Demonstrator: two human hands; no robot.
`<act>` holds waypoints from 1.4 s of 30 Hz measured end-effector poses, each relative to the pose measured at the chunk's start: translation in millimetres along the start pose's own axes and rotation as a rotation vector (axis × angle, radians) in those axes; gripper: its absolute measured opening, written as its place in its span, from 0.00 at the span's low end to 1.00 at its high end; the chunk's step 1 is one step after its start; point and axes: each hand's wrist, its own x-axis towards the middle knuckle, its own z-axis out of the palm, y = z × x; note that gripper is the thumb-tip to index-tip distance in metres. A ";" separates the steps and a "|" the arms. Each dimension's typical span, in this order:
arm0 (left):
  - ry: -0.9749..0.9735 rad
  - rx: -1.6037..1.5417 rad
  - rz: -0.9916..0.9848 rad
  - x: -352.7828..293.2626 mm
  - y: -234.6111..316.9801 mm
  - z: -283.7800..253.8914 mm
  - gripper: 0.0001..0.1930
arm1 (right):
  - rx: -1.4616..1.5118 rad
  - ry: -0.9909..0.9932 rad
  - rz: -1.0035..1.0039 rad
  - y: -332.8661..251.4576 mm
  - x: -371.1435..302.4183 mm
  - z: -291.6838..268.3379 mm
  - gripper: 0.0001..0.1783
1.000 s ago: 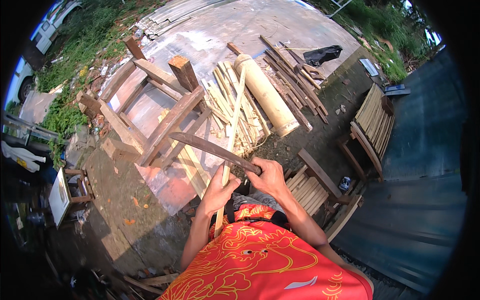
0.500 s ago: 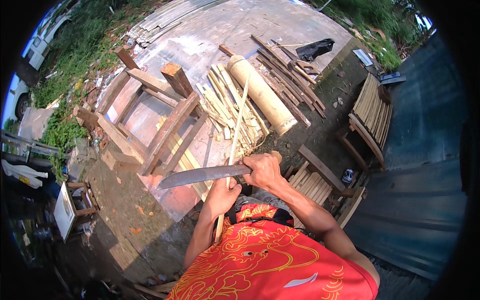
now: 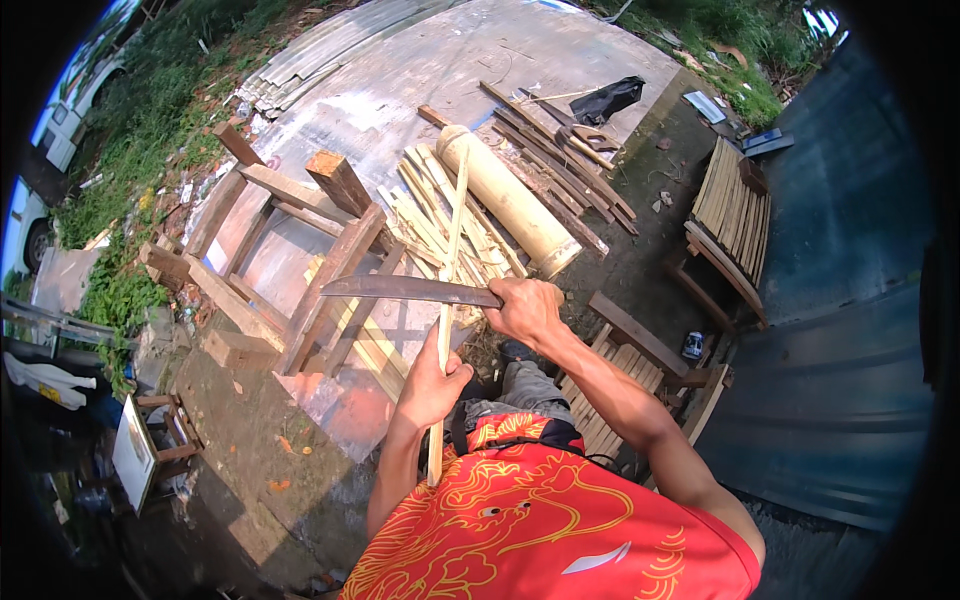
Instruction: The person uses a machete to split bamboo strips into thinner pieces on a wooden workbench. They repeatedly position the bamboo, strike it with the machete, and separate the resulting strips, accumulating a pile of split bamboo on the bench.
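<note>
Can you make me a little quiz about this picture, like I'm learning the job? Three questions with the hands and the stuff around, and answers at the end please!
1. Pick one. What does the right grip hold?
a) a hammer
b) a tool with a long blade
c) a paintbrush

2. True or false? In the picture, the thick pale pole lies to the right of the brown wooden frame.

3. Short answer. Which grip holds the thin pale strip?

Key: 1: b. 2: True. 3: The left grip.
</note>
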 end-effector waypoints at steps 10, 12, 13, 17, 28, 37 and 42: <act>-0.048 -0.148 0.036 -8.4 7.5 6.0 0.40 | 0.008 -0.137 -0.001 3.2 9.7 -17.8 0.10; -0.097 -0.146 -0.033 -6.9 9.7 4.3 0.41 | -0.023 -0.071 -0.071 6.8 14.8 -22.6 0.10; -0.119 -0.161 -0.024 -7.8 10.8 4.2 0.42 | -0.047 -0.074 -0.059 9.4 16.7 -24.7 0.09; -0.101 -0.138 -0.054 -16.0 16.5 4.0 0.37 | -0.134 0.025 0.177 27.1 25.5 -27.2 0.08; -0.221 -0.262 -0.042 -30.1 30.8 -3.8 0.40 | -0.214 -0.161 0.055 65.4 48.4 -55.4 0.11; -0.304 -0.334 -0.059 -34.4 26.8 -3.5 0.42 | -0.295 -0.113 0.191 87.3 67.2 -73.2 0.14; -0.327 -0.412 -0.192 -33.2 27.3 -3.9 0.41 | -0.298 -0.071 0.236 98.5 66.0 -68.8 0.13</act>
